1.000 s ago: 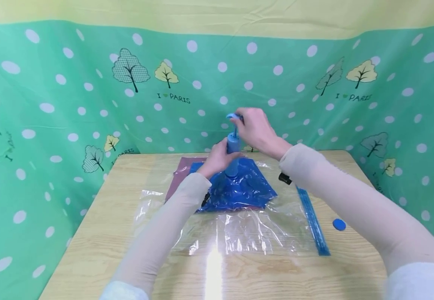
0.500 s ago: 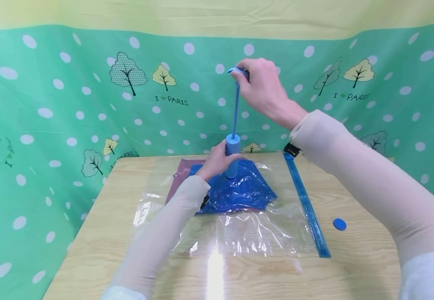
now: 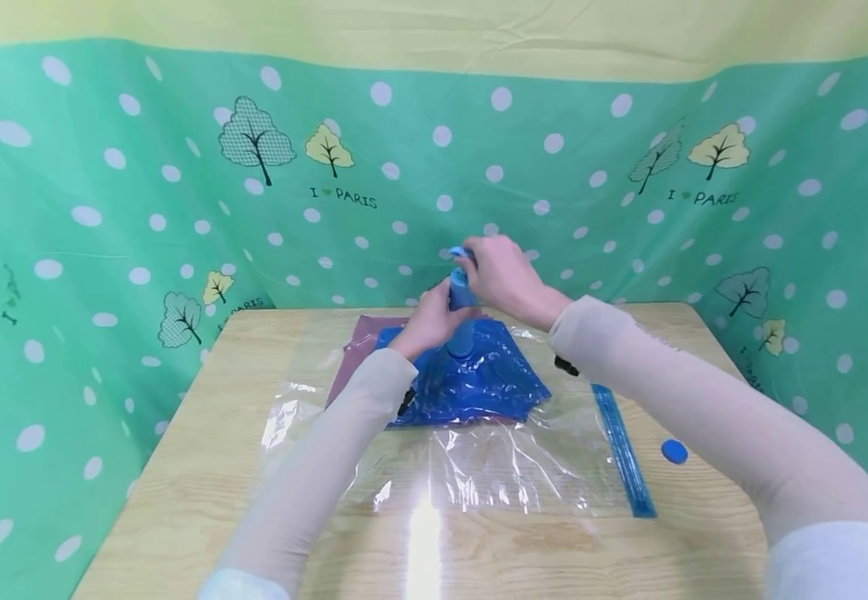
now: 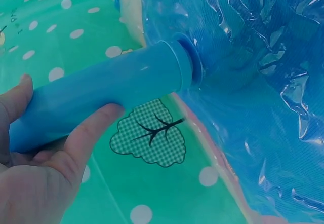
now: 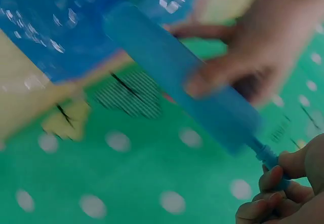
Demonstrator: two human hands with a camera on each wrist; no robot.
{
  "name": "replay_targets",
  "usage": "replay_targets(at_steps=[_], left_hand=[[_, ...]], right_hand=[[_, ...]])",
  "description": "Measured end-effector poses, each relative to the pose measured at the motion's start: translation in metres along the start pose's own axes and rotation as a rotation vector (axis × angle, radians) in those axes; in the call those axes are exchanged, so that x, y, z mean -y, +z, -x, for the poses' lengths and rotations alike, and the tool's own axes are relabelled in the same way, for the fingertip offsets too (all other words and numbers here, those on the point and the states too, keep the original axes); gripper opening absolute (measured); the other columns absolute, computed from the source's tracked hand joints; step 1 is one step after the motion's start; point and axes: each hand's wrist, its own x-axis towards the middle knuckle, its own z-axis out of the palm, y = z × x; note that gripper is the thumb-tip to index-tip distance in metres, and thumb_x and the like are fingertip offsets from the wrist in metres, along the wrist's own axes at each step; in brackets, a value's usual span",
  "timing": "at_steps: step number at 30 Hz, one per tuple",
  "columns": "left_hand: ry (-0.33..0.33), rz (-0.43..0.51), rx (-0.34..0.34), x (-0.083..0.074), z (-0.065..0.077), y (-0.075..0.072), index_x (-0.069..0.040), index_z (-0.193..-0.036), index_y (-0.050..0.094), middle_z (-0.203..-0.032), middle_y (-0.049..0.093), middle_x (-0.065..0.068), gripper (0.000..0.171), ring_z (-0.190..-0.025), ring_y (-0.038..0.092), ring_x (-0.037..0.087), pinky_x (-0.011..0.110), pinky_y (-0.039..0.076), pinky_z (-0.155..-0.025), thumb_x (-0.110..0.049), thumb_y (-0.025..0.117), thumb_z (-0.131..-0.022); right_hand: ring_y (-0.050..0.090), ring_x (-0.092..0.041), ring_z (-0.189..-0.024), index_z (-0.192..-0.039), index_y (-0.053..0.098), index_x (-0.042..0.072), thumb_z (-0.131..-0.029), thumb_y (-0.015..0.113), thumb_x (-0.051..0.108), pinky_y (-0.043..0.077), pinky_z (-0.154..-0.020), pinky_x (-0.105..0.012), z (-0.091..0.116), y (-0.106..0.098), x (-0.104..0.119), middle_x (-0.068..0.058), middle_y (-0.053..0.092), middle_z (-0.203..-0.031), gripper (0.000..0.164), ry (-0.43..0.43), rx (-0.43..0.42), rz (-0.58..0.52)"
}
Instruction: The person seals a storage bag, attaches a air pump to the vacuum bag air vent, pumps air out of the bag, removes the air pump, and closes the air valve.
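Note:
A blue hand pump [image 3: 460, 340] stands upright on a clear plastic storage bag [image 3: 471, 479], over the folded blue cloth [image 3: 479, 392] inside it. My left hand [image 3: 432, 321] grips the pump's barrel, thumb and fingers around it; in the left wrist view the barrel's lower end [image 4: 174, 64] meets the bag. My right hand [image 3: 504, 279] holds the pump's handle [image 3: 459, 252], close above the barrel top. A short stretch of the rod [image 5: 260, 150] shows between barrel and fingers in the right wrist view.
Pinkish cloth [image 3: 354, 346] lies at the left of the blue one, under the bag's film. A blue zip strip [image 3: 624, 454] edges the bag at the right. Beyond it a round blue cap [image 3: 674, 452] lies on the wooden table [image 3: 178, 500]. A green dotted curtain [image 3: 403, 200] hangs behind.
My right hand pulled the pump's handle high up, baring the long rod, then pushed it back down near the barrel. My left hand keeps its grip in place.

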Motion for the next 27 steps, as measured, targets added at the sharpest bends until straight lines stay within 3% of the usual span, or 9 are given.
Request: replay_targets(at_steps=[4, 8, 11, 15, 17, 20, 27], left_hand=[[0.009, 0.007, 0.017, -0.001, 0.001, -0.001, -0.005, -0.151, 0.044, -0.14, 0.062, 0.014, 0.054, -0.123, 0.064, 0.028, 0.045, 0.051, -0.104, -0.028, 0.066, -0.107], [0.018, 0.0, 0.01, -0.003, -0.001, -0.002, -0.005, -0.15, 0.045, -0.141, 0.062, 0.015, 0.053, -0.126, 0.062, 0.029, 0.045, 0.05, -0.105, -0.025, 0.067, -0.106], [0.008, -0.015, 0.004, -0.004, -0.003, -0.001, -0.005, -0.15, 0.046, -0.141, 0.062, 0.016, 0.054, -0.128, 0.061, 0.03, 0.045, 0.05, -0.106, -0.026, 0.068, -0.105], [-0.007, -0.012, 0.0, -0.005, -0.005, 0.002, -0.005, -0.149, 0.047, -0.137, 0.064, 0.017, 0.056, -0.125, 0.063, 0.033, 0.047, 0.051, -0.104, -0.029, 0.071, -0.103], [-0.015, 0.0, -0.009, -0.006, -0.006, 0.003, -0.005, -0.149, 0.048, -0.136, 0.064, 0.017, 0.058, -0.123, 0.063, 0.033, 0.047, 0.051, -0.104, -0.03, 0.072, -0.103], [-0.029, 0.021, -0.018, -0.006, -0.006, 0.005, -0.006, -0.152, 0.047, -0.14, 0.063, 0.016, 0.061, -0.127, 0.062, 0.034, 0.048, 0.05, -0.106, -0.031, 0.072, -0.102], [-0.015, 0.037, -0.024, -0.005, -0.005, 0.007, -0.006, -0.154, 0.045, -0.143, 0.061, 0.016, 0.061, -0.129, 0.061, 0.034, 0.049, 0.049, -0.107, -0.026, 0.072, -0.102]], right_hand=[[0.057, -0.028, -0.076, -0.102, 0.068, -0.001, -0.11, 0.058, 0.017, 0.047, -0.067, -0.038, 0.002, 0.011, -0.005, -0.012, 0.065, -0.084, 0.022, 0.005, 0.007, -0.014], [0.05, -0.029, -0.076, -0.092, 0.067, 0.001, -0.109, 0.06, 0.017, 0.043, -0.07, -0.038, -0.001, 0.002, -0.004, -0.011, 0.058, -0.077, 0.024, -0.019, -0.024, -0.031], [0.045, -0.027, -0.07, -0.089, 0.067, 0.001, -0.109, 0.061, 0.018, 0.038, -0.068, -0.036, -0.003, -0.011, -0.002, -0.01, 0.053, -0.07, 0.027, -0.035, -0.062, -0.051], [0.038, -0.022, -0.058, -0.099, 0.074, -0.001, -0.109, 0.061, 0.018, 0.034, -0.057, -0.033, -0.007, -0.035, 0.007, -0.009, 0.051, -0.065, 0.025, -0.027, -0.134, -0.103], [0.038, -0.021, -0.06, -0.107, 0.076, -0.001, -0.109, 0.062, 0.019, 0.034, -0.059, -0.031, -0.009, -0.048, 0.013, -0.01, 0.054, -0.068, 0.024, -0.018, -0.174, -0.117], [0.042, -0.022, -0.071, -0.117, 0.077, 0.001, -0.108, 0.062, 0.02, 0.035, -0.072, -0.03, -0.014, -0.066, 0.023, -0.009, 0.06, -0.076, 0.025, 0.0, -0.221, -0.118], [0.046, -0.021, -0.088, -0.116, 0.08, 0.006, -0.106, 0.065, 0.023, 0.033, -0.082, -0.029, -0.02, -0.098, 0.043, -0.007, 0.067, -0.085, 0.024, 0.064, -0.352, -0.129]])
